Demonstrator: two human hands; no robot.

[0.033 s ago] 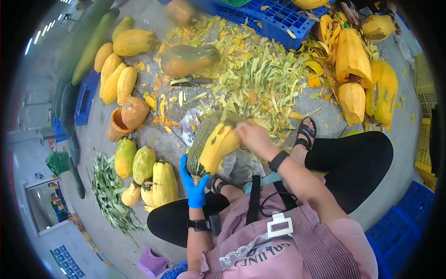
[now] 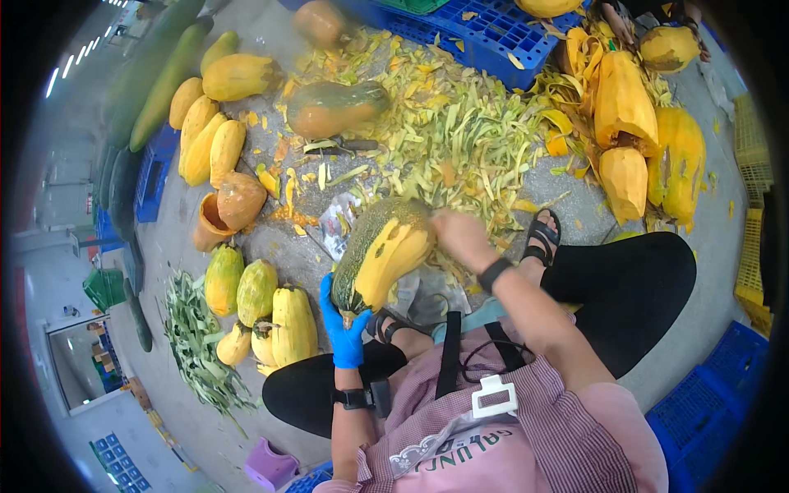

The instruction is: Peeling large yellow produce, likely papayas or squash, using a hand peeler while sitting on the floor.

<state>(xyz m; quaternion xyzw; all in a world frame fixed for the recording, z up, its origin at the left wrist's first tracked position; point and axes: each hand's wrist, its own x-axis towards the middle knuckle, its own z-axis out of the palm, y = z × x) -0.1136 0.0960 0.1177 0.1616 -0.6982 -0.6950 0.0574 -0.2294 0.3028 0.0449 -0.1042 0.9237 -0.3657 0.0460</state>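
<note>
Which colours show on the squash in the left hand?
The squash is mottled dark green, yellow where peeled; the head view shows it best.

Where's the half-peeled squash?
Head view, near centre: the half-peeled squash has its stem end in the gloved left hand, the right hand by its far end.

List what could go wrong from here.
The partly peeled squash might twist loose: the gloved left hand supports it by its stem end. The right hand, near its other end, wears no glove, so a slip could hurt it. Peel strips strewn over the floor might be slippery underfoot.
</note>
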